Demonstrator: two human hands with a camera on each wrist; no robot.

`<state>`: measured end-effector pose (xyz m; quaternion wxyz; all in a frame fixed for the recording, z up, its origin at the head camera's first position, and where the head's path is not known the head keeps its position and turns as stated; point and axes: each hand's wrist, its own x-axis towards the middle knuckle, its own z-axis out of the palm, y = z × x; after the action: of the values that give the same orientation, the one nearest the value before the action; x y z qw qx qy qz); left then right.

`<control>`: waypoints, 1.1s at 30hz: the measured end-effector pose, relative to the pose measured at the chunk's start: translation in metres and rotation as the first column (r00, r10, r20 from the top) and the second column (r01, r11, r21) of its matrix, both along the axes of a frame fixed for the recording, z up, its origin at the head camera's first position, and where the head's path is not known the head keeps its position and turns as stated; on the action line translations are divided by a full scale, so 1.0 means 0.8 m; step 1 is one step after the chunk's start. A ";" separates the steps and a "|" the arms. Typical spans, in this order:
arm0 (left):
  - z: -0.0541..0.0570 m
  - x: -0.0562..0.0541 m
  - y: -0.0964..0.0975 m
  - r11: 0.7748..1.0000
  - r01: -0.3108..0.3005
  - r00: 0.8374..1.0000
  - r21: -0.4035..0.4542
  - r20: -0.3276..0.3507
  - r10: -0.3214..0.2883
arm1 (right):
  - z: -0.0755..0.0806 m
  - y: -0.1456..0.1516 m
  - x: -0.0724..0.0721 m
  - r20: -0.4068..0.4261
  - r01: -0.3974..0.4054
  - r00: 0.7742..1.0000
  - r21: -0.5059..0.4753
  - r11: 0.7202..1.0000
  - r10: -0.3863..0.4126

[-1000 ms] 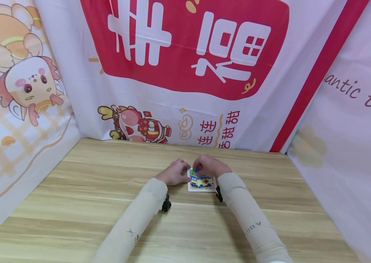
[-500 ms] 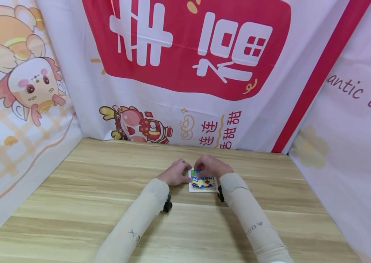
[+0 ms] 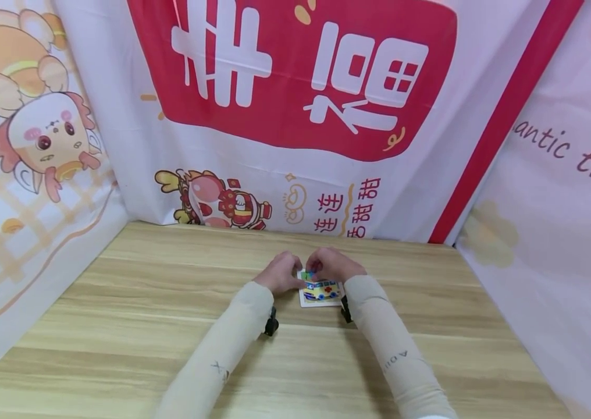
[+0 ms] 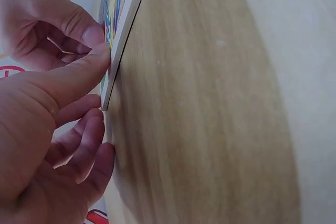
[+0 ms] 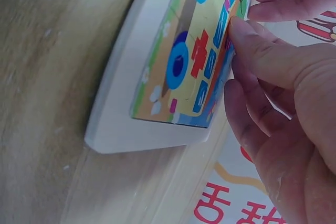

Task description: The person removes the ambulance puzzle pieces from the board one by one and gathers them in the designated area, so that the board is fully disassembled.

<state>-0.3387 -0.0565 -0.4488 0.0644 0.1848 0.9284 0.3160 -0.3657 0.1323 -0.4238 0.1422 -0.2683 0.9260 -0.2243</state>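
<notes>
A small white-framed puzzle board (image 3: 321, 304) lies on the table, with a yellow ambulance and a red cross (image 5: 200, 53) in its picture. My left hand (image 3: 281, 273) holds the board at its far left corner. In the left wrist view that thumb (image 4: 89, 66) lies on the edge, and the fingers curl beside the corner. My right hand (image 3: 333, 265) is at the far side of the picture. Its thumb (image 5: 247, 32) presses by the picture's upper edge, with the fingers curled behind. The two hands nearly meet and hide the picture's upper left part.
The wooden table (image 3: 295, 366) stretches around the board. A printed cloth (image 3: 301, 134) hangs behind it, and patterned cloths stand at the left (image 3: 39, 233) and right (image 3: 552, 262). Each wrist carries a small black camera.
Both hands stay at the board. The right fingertips have shifted slightly at the picture's upper left, where more green now shows. The left wrist has turned a little.
</notes>
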 end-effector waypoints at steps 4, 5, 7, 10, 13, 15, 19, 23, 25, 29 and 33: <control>-0.003 0.005 0.001 0.999 -0.012 1.000 0.032 0.016 0.011 | -0.007 0.002 0.002 0.028 0.024 0.999 0.010 1.000 -0.024; -0.004 0.006 0.001 0.999 -0.014 1.000 0.033 0.018 0.013 | -0.008 0.002 0.002 0.031 0.025 0.999 0.014 1.000 -0.026; -0.007 0.006 0.002 1.000 -0.012 1.000 0.029 0.011 0.012 | -0.009 0.003 0.003 0.030 0.021 0.999 0.022 1.000 -0.022; -0.010 0.005 0.003 1.000 -0.007 1.000 0.026 -0.010 0.007 | -0.008 0.003 0.004 0.019 0.013 1.000 0.023 1.000 -0.013; -0.010 0.003 0.004 0.999 0.002 1.000 0.034 -0.028 -0.001 | -0.007 0.004 0.003 0.011 0.010 1.000 0.024 1.000 -0.011; -0.010 0.002 0.004 0.999 0.003 1.000 0.042 -0.031 -0.002 | -0.006 0.005 0.003 0.012 0.010 1.000 0.022 1.000 -0.010; -0.010 0.000 0.004 0.999 0.000 1.000 0.049 -0.026 0.002 | -0.007 0.006 0.000 0.020 0.015 1.000 0.023 1.000 -0.015; -0.010 0.000 0.002 0.999 -0.006 1.000 0.050 -0.020 0.007 | -0.010 0.007 -0.002 0.039 0.043 0.998 0.001 0.999 -0.043; -0.009 0.002 0.001 0.999 -0.006 1.000 0.048 -0.023 0.007 | -0.011 0.008 -0.002 0.045 0.057 0.997 -0.021 0.998 -0.056; -0.006 0.005 -0.001 0.999 -0.008 1.000 0.041 -0.027 0.009 | -0.013 0.009 -0.002 0.039 0.080 0.996 -0.074 0.994 -0.077; -0.004 0.005 -0.002 0.999 -0.009 1.000 0.039 -0.023 0.010 | -0.013 0.010 -0.003 0.012 0.099 0.995 -0.119 0.988 -0.098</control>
<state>-0.3343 -0.0577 -0.4522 0.0485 0.1852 0.9235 0.3323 -0.3678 0.1406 -0.4341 0.1174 -0.2297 0.9226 -0.2868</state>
